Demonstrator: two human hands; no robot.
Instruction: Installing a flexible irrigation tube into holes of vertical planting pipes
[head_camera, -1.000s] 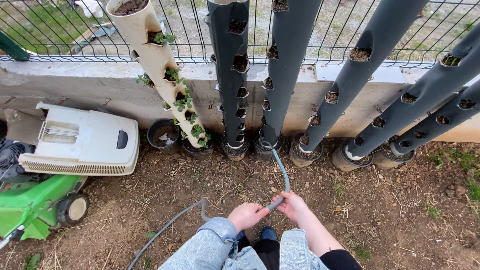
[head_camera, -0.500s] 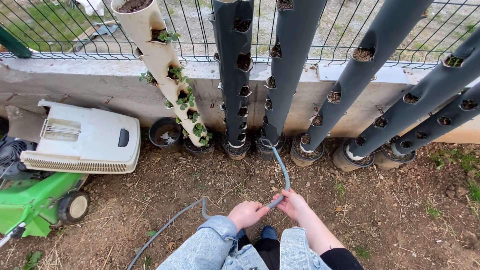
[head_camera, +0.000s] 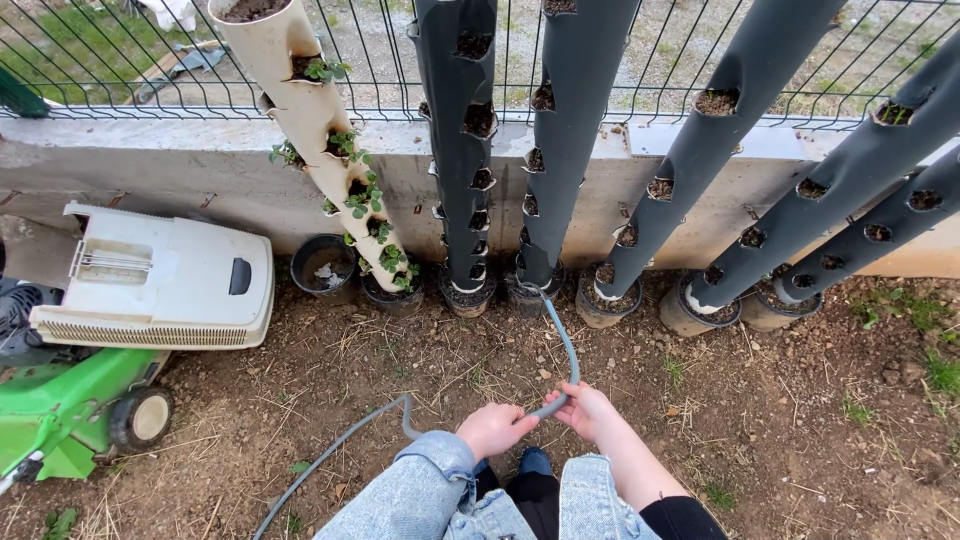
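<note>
Matt grey plastic pipes (head_camera: 575, 130), smooth rubbery hose (head_camera: 565, 345), rough concrete wall (head_camera: 200, 175), metal wire fence (head_camera: 380, 60).

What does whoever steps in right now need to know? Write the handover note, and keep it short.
Left hand: closed around the grey hose, low in front of the knees.
Right hand: gripping the same hose just beyond the left, where it bends upward.
Hose: runs in from the lower left over the soil, passes through both hands, and its far end reaches the pot at the foot of a dark planter tube.
Done: the hose end is at that pot. No water is visible.
Left: the hose is not at any of the neighbouring pots, including the one under the white planter tube.
</note>
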